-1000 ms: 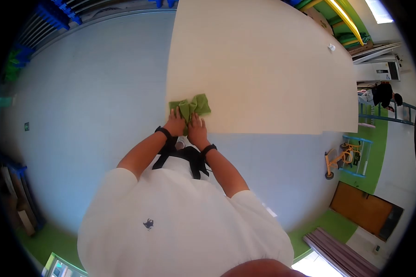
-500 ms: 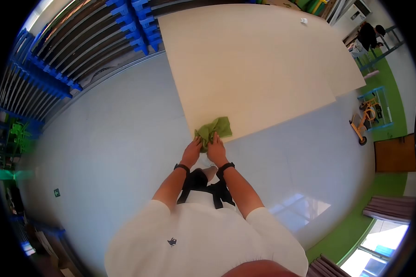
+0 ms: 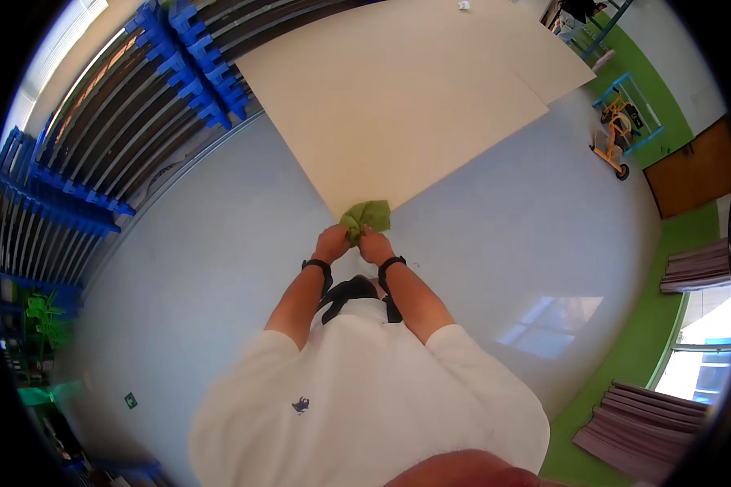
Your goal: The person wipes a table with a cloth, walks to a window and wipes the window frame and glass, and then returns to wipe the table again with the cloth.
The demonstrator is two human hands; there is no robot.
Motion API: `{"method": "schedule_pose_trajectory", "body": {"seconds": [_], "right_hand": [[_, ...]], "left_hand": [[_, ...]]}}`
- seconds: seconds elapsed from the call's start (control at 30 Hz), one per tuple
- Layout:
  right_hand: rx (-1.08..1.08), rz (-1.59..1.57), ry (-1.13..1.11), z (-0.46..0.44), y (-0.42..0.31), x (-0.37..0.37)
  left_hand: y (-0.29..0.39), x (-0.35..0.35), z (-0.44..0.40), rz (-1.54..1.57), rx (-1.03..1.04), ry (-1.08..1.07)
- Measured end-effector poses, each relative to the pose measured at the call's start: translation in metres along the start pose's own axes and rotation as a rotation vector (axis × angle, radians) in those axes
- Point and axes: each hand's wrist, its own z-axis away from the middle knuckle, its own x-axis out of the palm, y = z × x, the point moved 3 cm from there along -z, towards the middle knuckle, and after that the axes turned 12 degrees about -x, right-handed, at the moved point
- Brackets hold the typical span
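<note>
A crumpled green cloth point(image 3: 372, 215) is bunched at the near corner of a large pale wooden-looking board point(image 3: 390, 105). My left hand point(image 3: 332, 243) has its fingers curled on the cloth's left side. On the opposite side, my right hand point(image 3: 374, 246) is closed on the same cloth, close beside the left. Some of the cloth spreads out beyond my fingers, over the corner of the board. Whether the cloth touches the board there I cannot tell. Each wrist has a dark band.
Blue-ended stacked frames point(image 3: 81, 183) stand along the left wall. A small white object point(image 3: 464, 6) lies on the board's far part. A yellow tricycle point(image 3: 619, 134) is by the right wall; a person point(image 3: 575, 12) is at the far right. Pale grey floor point(image 3: 219, 219) surrounds the board.
My hands have drawn back and closed from flatter fingers into a grip, bunching the cloth. The view has turned, so the board's corner now points towards me.
</note>
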Motion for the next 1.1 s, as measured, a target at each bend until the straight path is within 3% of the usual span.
{"method": "schedule_pose_trajectory", "body": {"seconds": [0.07,0.23,0.4,0.53,0.6,0.8,0.93,0.97,1.0,1.03,1.1], "right_hand": [[0.037,-0.058,-0.041,0.000,-0.004,-0.003],[0.062,-0.125,-0.103,-0.004,-0.002,0.002],[0.108,-0.129,-0.156,-0.004,0.003,0.004],[0.174,-0.169,-0.134,-0.014,0.001,0.009],[0.233,-0.180,-0.156,-0.027,0.016,-0.003],[0.433,-0.247,-0.234,-0.072,0.035,-0.026],[0.390,-0.108,-0.043,-0.085,0.028,-0.031],[0.319,-0.228,0.053,-0.080,0.017,-0.042],[0.244,-0.330,0.150,-0.076,0.010,-0.057],[0.262,-0.233,0.128,-0.073,0.000,-0.055],[0.286,-0.187,0.103,-0.061,-0.011,-0.047]], "left_hand": [[-0.010,-0.002,0.005,0.082,-0.038,0.076],[-0.017,-0.028,0.008,0.031,0.113,0.254],[-0.020,-0.025,-0.016,-0.025,0.101,0.149],[-0.035,-0.007,-0.035,-0.017,0.034,-0.122],[-0.048,0.005,-0.052,-0.122,-0.018,-0.459],[-0.054,-0.035,-0.089,-0.256,0.043,-0.713],[-0.053,-0.079,-0.116,-0.129,0.257,-0.097],[-0.058,-0.086,-0.117,-0.133,0.268,-0.125],[-0.055,-0.095,-0.121,-0.175,0.414,-0.072],[-0.052,-0.101,-0.132,-0.211,0.564,-0.003],[-0.059,-0.094,-0.149,-0.231,0.586,-0.029]]}}
